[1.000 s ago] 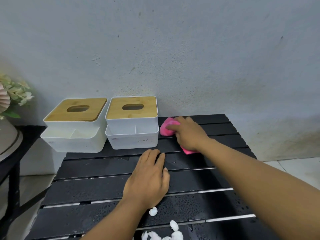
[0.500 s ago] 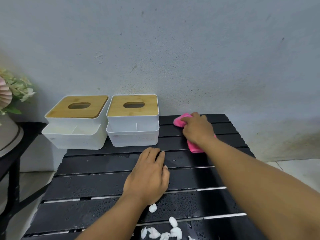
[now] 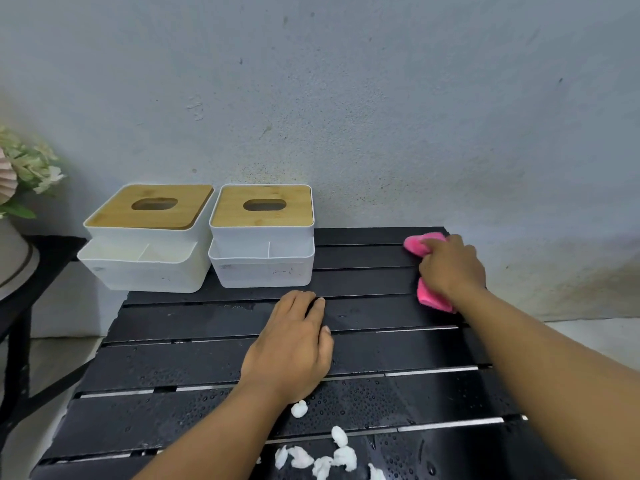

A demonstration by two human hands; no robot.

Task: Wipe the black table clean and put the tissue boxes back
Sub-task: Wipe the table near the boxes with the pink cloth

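Observation:
The black slatted table [image 3: 194, 362] is wet with droplets. My right hand [image 3: 450, 268] presses a pink cloth [image 3: 431, 296] onto its far right corner, near the wall. My left hand [image 3: 294, 348] lies flat, palm down, on the middle slats and holds nothing. Two white tissue boxes with bamboo lids stand side by side at the table's far left: the left tissue box [image 3: 145, 237] overhangs the table's left edge, the right tissue box [image 3: 261, 237] sits fully on it. Several white tissue scraps [image 3: 325, 455] lie on the near slats below my left wrist.
A grey wall [image 3: 346, 98] runs right behind the table. A second black stand [image 3: 52, 247] at the left carries a round pot [image 3: 14, 258] with pale flowers [image 3: 27, 168]. Light tiled floor [image 3: 595, 337] shows at the right of the table.
My right hand has swept the pink cloth to the right along the back slats, from beside the right tissue box to the far right corner. My left hand has stayed in place.

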